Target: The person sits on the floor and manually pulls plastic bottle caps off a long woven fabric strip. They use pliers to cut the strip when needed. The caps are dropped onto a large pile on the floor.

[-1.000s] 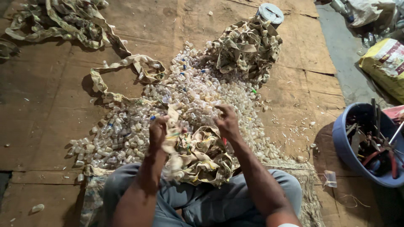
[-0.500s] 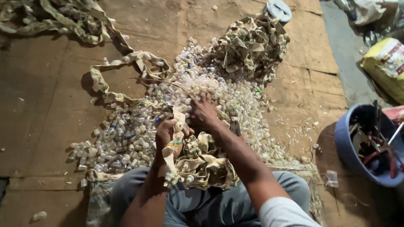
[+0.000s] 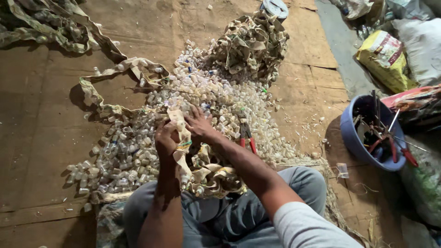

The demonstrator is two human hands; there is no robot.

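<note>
Left hand (image 3: 166,138) fingers curled tight round pale webbing strip (image 3: 180,131), strip end upright above fist. Right hand (image 3: 198,125) fingers pressed together on same strip just beside, touching it. Best practice, as judged: keep strip taut between hands, grip close to work point. Forearms converge over lap; strip bundle on lap, heap of small clear caps (image 3: 138,147) on cardboard floor (image 3: 36,128). Red-handled pliers (image 3: 246,138) near right wrist.

From my remote feed: a blue tub (image 3: 353,138) of tools sits well right of the hands, a yellow sack (image 3: 383,57) beyond it; red-handled pliers (image 3: 246,137) lie just right, and a round tin (image 3: 274,8) rests far ahead.
</note>
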